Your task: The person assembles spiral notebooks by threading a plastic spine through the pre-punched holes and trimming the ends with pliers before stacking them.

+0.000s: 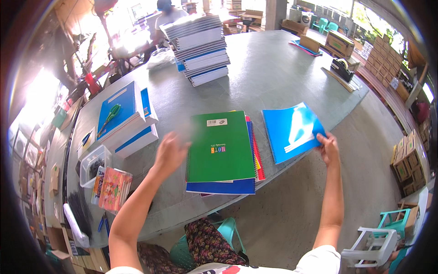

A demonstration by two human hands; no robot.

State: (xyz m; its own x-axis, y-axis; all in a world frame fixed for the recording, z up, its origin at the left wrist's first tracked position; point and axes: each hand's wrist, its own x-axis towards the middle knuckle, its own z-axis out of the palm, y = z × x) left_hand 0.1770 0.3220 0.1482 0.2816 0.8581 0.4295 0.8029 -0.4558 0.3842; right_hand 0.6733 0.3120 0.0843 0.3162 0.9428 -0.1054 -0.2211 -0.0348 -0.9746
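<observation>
My right hand grips the lower right edge of a glossy blue spiral notebook, thumb on its cover. That notebook lies at the near edge of the table, right of a stack. On top of the stack is a green spiral notebook; a dark blue notebook and a red notebook stick out beneath it. My left hand is just left of the green notebook, its fingers partly bent. A blur by its fingertips hides whether it holds anything.
On the grey table stands a tall pile of spiral-bound books. Left are thick blue-covered stacks with green scissors, a clear plastic tub and pliers. A tape dispenser sits far right; plastic chairs are lower right.
</observation>
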